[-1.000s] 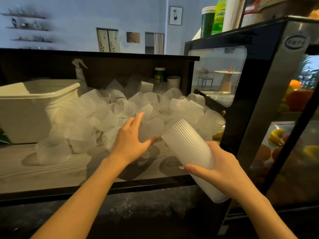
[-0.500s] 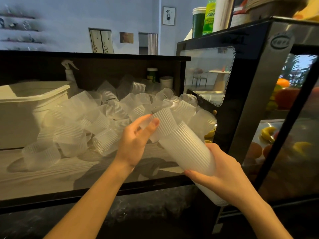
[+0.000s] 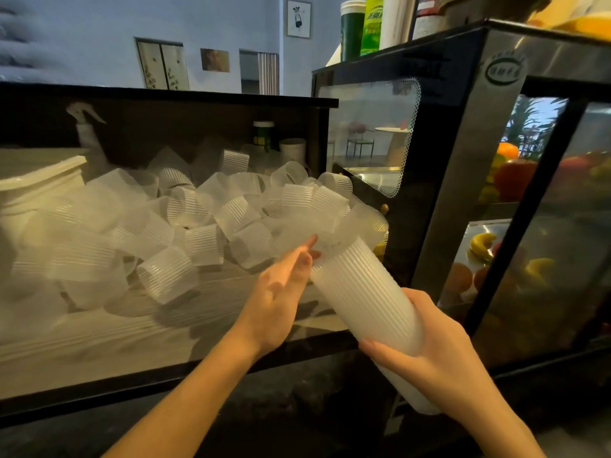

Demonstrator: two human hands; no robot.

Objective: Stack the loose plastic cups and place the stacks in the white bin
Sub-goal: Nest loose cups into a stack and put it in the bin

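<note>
My right hand [image 3: 439, 355] grips a long stack of ribbed translucent cups [image 3: 360, 292], tilted with its open end up and to the left. My left hand [image 3: 281, 292] rests with its fingertips against the stack's top rim, fingers nearly straight; whether it holds a cup is unclear. A heap of loose ribbed cups [image 3: 172, 219] lies on the wooden counter [image 3: 99, 345] behind my hands. The white bin [image 3: 36, 190] stands at the far left, partly hidden behind the cups.
A black glass display case [image 3: 496, 160] with fruit inside stands close on the right. A dark back panel [image 3: 165, 123] closes the counter behind the heap, with a spray bottle [image 3: 87, 133] and small containers against it. The counter's black front edge [image 3: 165, 381] runs below my arms.
My left hand lifted a loose cup from the heap and brought it onto the top of the stack. The view shifted left, so the bin sits nearer the frame edge.
</note>
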